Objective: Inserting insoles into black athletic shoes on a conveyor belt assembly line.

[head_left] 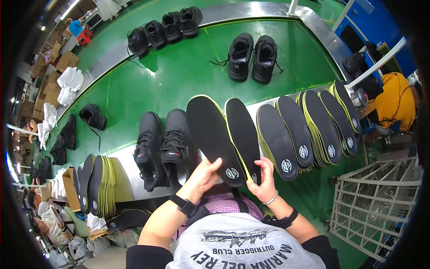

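Note:
My left hand (207, 175) grips a black insole (209, 134) with a yellow-green edge by its heel end, thumb on top. In my right hand (264, 181) is a second black insole (242, 123), pinched near its heel. The two insoles are held up side by side, edges touching at the middle, toes pointing away from me. Just left of them a pair of black lace-up shoes, one (149, 150) beside the other (174, 143), stands on the metal ledge. The fingers of my left hand beneath the insole are hidden.
Stacks of insoles (275, 139) line the ledge on my right, and another stack (105, 184) stands at the left. More black shoes (240, 56) sit on the green surface (134, 98) ahead. A white wire cart (371, 197) is at the lower right; a person in yellow (396, 101) is beyond.

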Tool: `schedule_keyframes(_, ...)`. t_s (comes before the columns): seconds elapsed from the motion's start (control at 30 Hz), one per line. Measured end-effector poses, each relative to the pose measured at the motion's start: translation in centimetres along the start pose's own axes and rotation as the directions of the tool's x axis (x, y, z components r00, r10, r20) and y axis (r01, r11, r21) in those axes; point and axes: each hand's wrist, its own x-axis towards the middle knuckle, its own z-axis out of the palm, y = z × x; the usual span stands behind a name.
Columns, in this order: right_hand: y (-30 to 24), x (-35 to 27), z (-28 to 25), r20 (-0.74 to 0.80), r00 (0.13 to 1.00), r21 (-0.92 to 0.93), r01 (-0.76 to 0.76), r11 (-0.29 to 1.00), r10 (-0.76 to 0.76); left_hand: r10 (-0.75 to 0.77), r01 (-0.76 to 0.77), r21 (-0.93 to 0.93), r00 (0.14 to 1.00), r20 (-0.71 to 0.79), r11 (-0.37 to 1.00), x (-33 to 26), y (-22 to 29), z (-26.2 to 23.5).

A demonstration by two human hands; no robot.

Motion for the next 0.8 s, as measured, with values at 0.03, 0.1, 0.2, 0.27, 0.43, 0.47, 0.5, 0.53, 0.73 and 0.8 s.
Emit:
schedule_keyframes(0.03,-0.8,0.0,-0.2,0.018,1.000,0.002,0.006,1.000,-0.006,-0.024,0.025,-0.020,0.999,0.038,0.999,-0.5,0.1,0.1)
schedule_keyframes(0.1,-1.7,0.2,-0.3,0.029,0.999,0.068,0.014,0.998,-0.016,-0.057,0.062,-0.053,0.994,0.090,0.997,-1.1,0.7,0.5)
schedule_keyframes(0.2,-2.7,0.3,-0.5,0.080,0.992,0.000,0.094,0.996,-0.094,-0.031,0.035,-0.044,0.994,0.103,0.998,-1.4,1.0,0.9)
schedule_keyframes(0.27,-2.8,0.2,-0.3,0.041,0.993,0.009,0.107,0.994,-0.107,-0.027,0.031,-0.039,0.994,0.105,0.999,-1.7,1.1,1.1)
schedule_keyframes(0.43,-2.8,0.1,-0.1,-0.017,0.994,0.024,0.113,0.993,-0.113,-0.039,0.044,-0.042,0.994,0.101,0.998,-2.1,1.2,0.9)
schedule_keyframes(0.47,-2.7,0.0,-0.1,-0.039,0.993,0.013,0.113,0.994,-0.113,-0.004,0.008,-0.039,0.997,0.081,0.999,-2.1,1.2,0.8)
schedule_keyframes(0.5,-2.5,0.0,-0.1,-0.060,0.992,0.002,0.113,0.994,-0.113,0.031,-0.029,-0.035,0.998,0.061,0.999,-2.2,1.2,0.6)
schedule_keyframes(0.53,-2.1,0.0,0.1,-0.101,0.991,0.002,0.087,0.996,-0.087,0.034,-0.032,-0.035,0.998,0.061,0.999,-2.2,1.1,0.3)
schedule_keyframes(0.73,1.4,0.1,0.3,0.111,0.951,-0.531,-0.189,0.826,0.288,-0.006,0.008,-0.030,0.998,0.063,1.000,-3.4,1.5,-0.5)
schedule_keyframes(0.8,1.1,0.3,0.3,0.174,0.957,-0.595,-0.085,0.799,0.231,-0.095,0.097,-0.017,0.989,0.117,0.995,-4.0,1.5,-0.8)
